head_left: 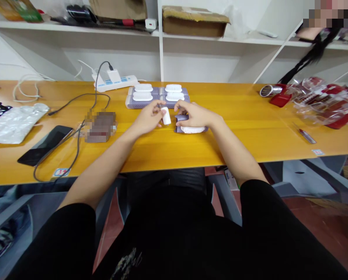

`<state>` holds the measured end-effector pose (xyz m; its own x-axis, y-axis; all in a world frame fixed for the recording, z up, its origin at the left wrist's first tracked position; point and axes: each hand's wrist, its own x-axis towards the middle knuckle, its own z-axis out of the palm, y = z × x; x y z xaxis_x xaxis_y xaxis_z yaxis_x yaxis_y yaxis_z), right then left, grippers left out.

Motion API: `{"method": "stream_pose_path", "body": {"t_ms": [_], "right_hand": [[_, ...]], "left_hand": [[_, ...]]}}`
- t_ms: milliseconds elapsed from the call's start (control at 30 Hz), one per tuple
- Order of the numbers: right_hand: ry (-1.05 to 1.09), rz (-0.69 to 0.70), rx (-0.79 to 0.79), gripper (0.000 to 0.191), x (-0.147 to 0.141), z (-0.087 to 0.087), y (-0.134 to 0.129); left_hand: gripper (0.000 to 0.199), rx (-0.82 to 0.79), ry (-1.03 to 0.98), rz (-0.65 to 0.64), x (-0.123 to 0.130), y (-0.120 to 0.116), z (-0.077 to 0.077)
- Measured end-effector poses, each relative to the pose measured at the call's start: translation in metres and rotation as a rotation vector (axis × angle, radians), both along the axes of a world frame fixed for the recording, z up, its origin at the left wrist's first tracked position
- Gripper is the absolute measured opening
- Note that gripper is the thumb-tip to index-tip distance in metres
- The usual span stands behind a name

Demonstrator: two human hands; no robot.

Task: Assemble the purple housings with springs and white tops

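Observation:
My left hand (149,118) pinches a small white rounded block (166,116) just above the table; its exact kind I cannot make out. To the right, my right hand (196,113) wraps over a purple-grey case (181,118) on the table. A white oval piece with a ridged or bristled edge (194,130) shows along that case's near side. Behind both hands stand joined purple-grey trays (132,104), topped with several white oval brush-like pieces (143,96). My fingers partly hide the case.
On the left lie a phone (45,144), a black cable (78,144), a brown box (101,127) and a plastic bag (19,123). A power strip (118,83) lies at the back. At right are a screwdriver (307,135) and red, clear-wrapped items (322,97). Shelves rise behind; another person is at upper right.

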<state>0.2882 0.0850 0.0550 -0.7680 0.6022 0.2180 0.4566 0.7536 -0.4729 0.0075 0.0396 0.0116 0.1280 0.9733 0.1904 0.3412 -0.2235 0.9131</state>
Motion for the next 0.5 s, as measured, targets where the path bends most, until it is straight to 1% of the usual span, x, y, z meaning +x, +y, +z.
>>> {"method": "stream_pose_path", "body": {"t_ms": [100,133,200,267,333,433,500], "right_hand": [[0.003,0.003,-0.062,0.04,-0.003,0.001,0.003],[-0.001,0.001,-0.093,0.035,-0.004,0.002,0.004],[-0.013,-0.007,-0.171,0.031,-0.007,0.002,0.007],[-0.023,-0.027,-0.257,0.029,-0.008,0.0,0.012],[-0.025,-0.057,-0.337,0.028,-0.009,-0.003,0.018],[-0.001,-0.094,-0.431,0.022,-0.008,-0.009,0.026],[0.027,-0.107,-0.487,0.02,-0.008,-0.014,0.03]], "left_hand": [[0.029,0.054,0.089,0.108,-0.03,0.003,0.024],[0.028,0.052,0.128,0.145,-0.04,0.004,0.03],[0.025,0.019,0.22,0.197,-0.058,0.005,0.037],[0.024,-0.027,0.307,0.217,-0.069,0.006,0.039],[0.023,-0.073,0.377,0.228,-0.073,0.006,0.038],[0.02,-0.117,0.465,0.234,-0.069,0.005,0.035],[0.022,-0.11,0.509,0.237,-0.065,0.005,0.034]]}}
